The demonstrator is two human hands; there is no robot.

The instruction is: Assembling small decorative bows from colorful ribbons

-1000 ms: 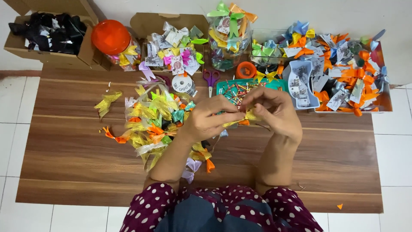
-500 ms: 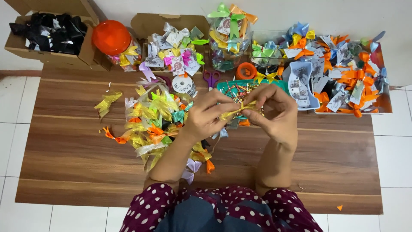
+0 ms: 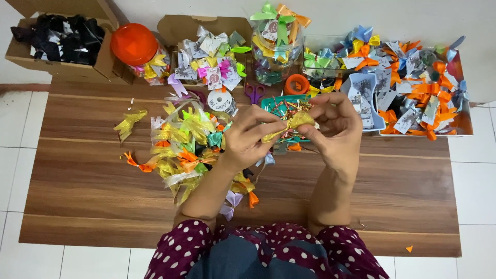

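A small piece of yellow ribbon (image 3: 295, 122) is pinched between both my hands above the middle of the wooden table (image 3: 82, 191). My left hand (image 3: 250, 139) grips its left end with thumb and fingers. My right hand (image 3: 335, 129) holds the right end, fingers curled over it. Just behind the hands lies a teal tray (image 3: 269, 102) with thin coloured strips. A heap of yellow, orange and green ribbon bows (image 3: 188, 139) sits beside my left hand.
Along the back stand a box of dark bows (image 3: 51, 39), an orange-lidded jar (image 3: 135, 45), a cardboard box of packed bows (image 3: 212, 57), a clear jar of bows (image 3: 276, 46) and a tray of orange and blue bows (image 3: 413, 88). Purple scissors (image 3: 253, 94) and a ribbon spool (image 3: 222, 101) lie nearby.
Both hands have shifted slightly toward the back of the table while working the yellow ribbon; the fingers have changed their grip on it.
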